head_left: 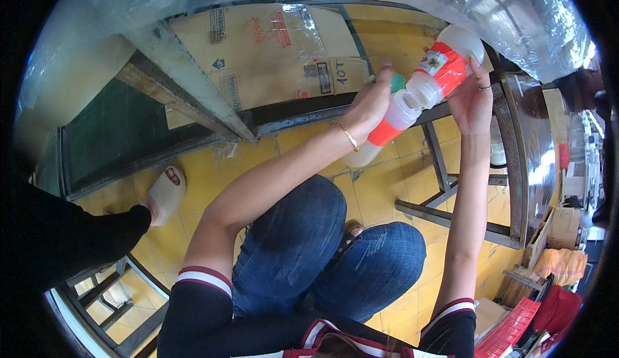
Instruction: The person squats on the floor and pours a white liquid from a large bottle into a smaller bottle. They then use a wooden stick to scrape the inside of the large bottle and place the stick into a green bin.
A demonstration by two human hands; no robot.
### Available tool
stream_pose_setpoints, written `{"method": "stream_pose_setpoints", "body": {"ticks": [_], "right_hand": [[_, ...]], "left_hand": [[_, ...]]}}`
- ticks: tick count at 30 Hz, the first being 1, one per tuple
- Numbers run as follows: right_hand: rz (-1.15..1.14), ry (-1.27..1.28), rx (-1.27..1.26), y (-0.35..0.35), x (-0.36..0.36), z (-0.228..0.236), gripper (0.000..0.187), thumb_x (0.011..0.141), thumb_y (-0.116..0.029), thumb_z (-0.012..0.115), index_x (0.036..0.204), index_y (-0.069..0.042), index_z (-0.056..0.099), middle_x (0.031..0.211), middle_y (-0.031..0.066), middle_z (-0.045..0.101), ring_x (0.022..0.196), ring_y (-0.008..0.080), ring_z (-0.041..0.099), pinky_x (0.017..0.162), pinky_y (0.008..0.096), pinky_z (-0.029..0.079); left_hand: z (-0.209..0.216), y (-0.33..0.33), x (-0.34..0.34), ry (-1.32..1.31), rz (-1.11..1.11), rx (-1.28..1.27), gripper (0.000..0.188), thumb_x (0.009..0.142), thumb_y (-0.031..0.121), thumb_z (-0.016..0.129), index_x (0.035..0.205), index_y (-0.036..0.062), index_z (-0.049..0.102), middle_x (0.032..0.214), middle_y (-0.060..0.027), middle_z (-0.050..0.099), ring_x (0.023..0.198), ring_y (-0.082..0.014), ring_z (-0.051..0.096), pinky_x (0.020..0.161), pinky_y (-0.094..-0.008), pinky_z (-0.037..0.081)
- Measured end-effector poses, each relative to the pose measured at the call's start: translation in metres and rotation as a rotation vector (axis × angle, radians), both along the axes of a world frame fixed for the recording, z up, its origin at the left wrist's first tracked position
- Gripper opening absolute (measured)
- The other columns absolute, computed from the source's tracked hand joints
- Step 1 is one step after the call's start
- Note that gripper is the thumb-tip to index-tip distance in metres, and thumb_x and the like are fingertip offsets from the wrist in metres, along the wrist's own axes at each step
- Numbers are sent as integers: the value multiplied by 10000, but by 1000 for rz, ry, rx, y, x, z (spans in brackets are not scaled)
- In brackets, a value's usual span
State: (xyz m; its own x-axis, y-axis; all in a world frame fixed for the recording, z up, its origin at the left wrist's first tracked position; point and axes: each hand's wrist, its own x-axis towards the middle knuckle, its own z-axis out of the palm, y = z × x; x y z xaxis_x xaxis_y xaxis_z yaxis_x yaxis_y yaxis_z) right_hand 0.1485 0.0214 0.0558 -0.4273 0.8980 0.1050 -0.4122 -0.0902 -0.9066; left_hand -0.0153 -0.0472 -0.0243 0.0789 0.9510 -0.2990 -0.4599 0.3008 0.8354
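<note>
In my left hand (pixel 372 105) is a translucent plastic bottle (pixel 362 157) with a red band, its neck pointing up and to the right. A green cap (pixel 397 83) shows beside my left fingers; whether they pinch it I cannot make out. My right hand (pixel 469 103) grips a second translucent bottle (pixel 461 39) with a red label, tilted so its neck points down toward the first bottle. The two mouths meet or nearly meet. Where they join, the exact contact is unclear. Fingers of both hands are closed round the bottles.
A flattened cardboard box (pixel 277 55) lies under the metal-framed table ahead, below clear plastic sheeting (pixel 516 9). To the right stands a dark stool (pixel 525 158). Another person's foot in a beige slipper (pixel 166 197) is at left on the yellow tiles. A red basket (pixel 509 329) sits lower right.
</note>
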Motion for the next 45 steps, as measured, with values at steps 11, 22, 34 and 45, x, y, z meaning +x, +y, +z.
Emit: {"method": "stream_pose_setpoints", "body": {"ticks": [11,22,34,45], "right_hand": [[-31,16,-105,4,-5,-1,477,934,-297,547,1299,-16,421,1262,150,549,1152,266,556,985,421,446],[-301,-541,776,-53,-14,68,645,826,-274,697,1320,26,410,1223,138,522,1159,210,491,1012,347,358],[-420,-888,923,-30,4,113,770,814,-498,686,1360,-21,425,1241,177,542,1197,279,508,1031,401,373],[-681,-1078,948,9,39,142,618,874,-502,592,1358,-129,495,1311,165,530,1253,317,495,1038,442,400]], "left_hand": [[-3,0,2,75,75,-31,901,892,716,298,1164,-101,565,1137,-255,598,1090,-318,570,954,-372,398],[-23,11,5,184,-11,-30,907,899,703,274,1163,-119,555,1165,-313,574,1143,-395,545,979,-397,388],[-10,29,22,362,-13,-7,904,912,675,238,1257,-125,483,1262,-320,520,1231,-404,484,1030,-399,366],[9,39,43,304,-36,-26,921,910,676,225,1284,-135,451,1316,-311,481,1261,-400,458,1049,-401,351]]}}
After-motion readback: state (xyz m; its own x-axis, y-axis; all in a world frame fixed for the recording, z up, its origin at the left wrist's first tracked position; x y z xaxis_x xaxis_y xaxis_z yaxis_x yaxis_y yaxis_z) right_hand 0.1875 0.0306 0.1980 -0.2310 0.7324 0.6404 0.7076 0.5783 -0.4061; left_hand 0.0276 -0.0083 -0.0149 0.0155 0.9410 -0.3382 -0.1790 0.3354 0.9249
